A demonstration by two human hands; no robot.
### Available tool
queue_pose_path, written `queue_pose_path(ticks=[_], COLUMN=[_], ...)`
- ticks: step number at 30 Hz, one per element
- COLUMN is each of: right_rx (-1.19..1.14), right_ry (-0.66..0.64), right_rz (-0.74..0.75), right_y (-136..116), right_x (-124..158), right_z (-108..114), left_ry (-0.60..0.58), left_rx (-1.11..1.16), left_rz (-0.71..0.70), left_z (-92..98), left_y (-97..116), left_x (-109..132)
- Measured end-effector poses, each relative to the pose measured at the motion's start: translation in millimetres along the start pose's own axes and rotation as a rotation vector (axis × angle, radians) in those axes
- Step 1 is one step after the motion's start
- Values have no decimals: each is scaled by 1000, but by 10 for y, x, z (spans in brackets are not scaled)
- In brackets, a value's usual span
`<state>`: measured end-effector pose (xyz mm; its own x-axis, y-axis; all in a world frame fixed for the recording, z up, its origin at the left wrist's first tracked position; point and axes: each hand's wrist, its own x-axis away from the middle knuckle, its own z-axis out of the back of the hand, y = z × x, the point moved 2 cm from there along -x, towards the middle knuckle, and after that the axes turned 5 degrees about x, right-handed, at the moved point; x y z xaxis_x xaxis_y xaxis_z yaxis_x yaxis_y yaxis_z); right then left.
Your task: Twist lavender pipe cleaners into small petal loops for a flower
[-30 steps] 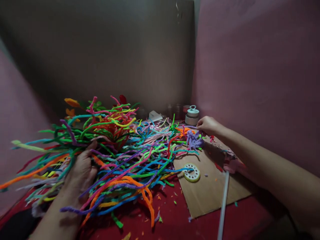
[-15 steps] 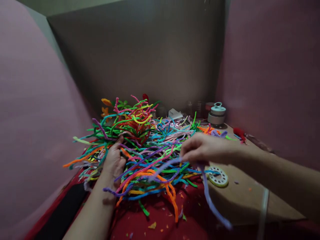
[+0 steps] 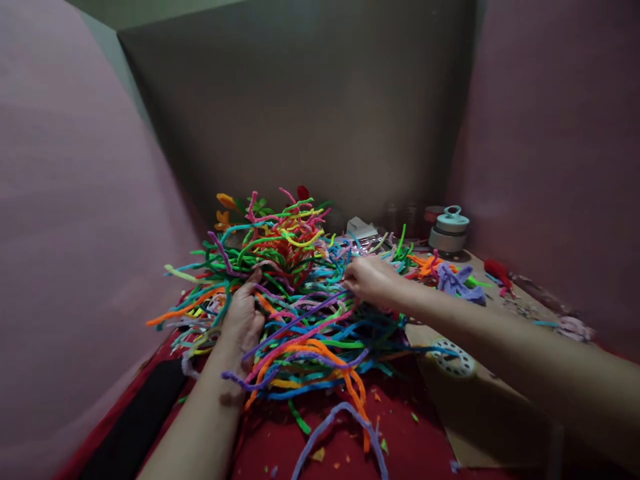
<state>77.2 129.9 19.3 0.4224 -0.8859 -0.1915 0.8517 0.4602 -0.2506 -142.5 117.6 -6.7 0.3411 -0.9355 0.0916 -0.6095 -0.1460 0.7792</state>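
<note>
A big loose heap of multicoloured pipe cleaners (image 3: pixel 310 333) spreads over the middle of the table. My left hand (image 3: pixel 245 317) is closed around a raised bunch of mostly green, red and yellow pipe cleaners (image 3: pixel 280 247) on the heap's left side. At the heap's back right, my right hand (image 3: pixel 367 279) has its fingers pinched together among the stems; what lies between the fingertips is hidden. One lavender pipe cleaner (image 3: pixel 340 412) lies bent in an arch on the red cloth in front, apart from both hands.
Red cloth (image 3: pixel 410 440) with coloured scraps lies in front. On the right, a brown board (image 3: pixel 475 427) bears a white disc with holes (image 3: pixel 453 359), lavender fuzzy pieces (image 3: pixel 457 280) and a pale-blue-lidded container (image 3: pixel 449 230). Orange fuzzy flowers (image 3: pixel 224 219) stand behind the heap. Pink panels flank the table.
My right hand has let go of the lavender pipe cleaner, now lying at the front, and has moved up and left into the heap. My left hand keeps its hold; the view has shifted slightly.
</note>
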Motion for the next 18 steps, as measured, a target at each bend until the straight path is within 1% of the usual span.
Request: queue_pose_path(ticks=[2,4,7,9,13,14,16,18], right_rx=[20,15,-15,-46,-141,-225,-498,-769], right_ry=[-34,-36,7,51,161,190,257,363], right_rz=[-32,-41,-41,-43,-68,-80,-96,-84], right_y=[70,104,160,230,431,483,577,643], right_x=[-179,-283,-327,-310,-220,-191,-125,-44], right_z=[-116,-212,-224,-131,160,227,340,438], left_ry=[18,34,47,49,44,43,40,38], left_rx=[7,9,13,12,-3,-7,-16,-49], left_rz=[-20,-41,-49,-43,-28,-34,-57,-90], left_z=[-8,-12,-5,5,7,0,-23,-44], left_y=[6,8,1,-3,0,1,-4,-15], left_x=[0,-8,-25,-33,-43,-44,-43,-31])
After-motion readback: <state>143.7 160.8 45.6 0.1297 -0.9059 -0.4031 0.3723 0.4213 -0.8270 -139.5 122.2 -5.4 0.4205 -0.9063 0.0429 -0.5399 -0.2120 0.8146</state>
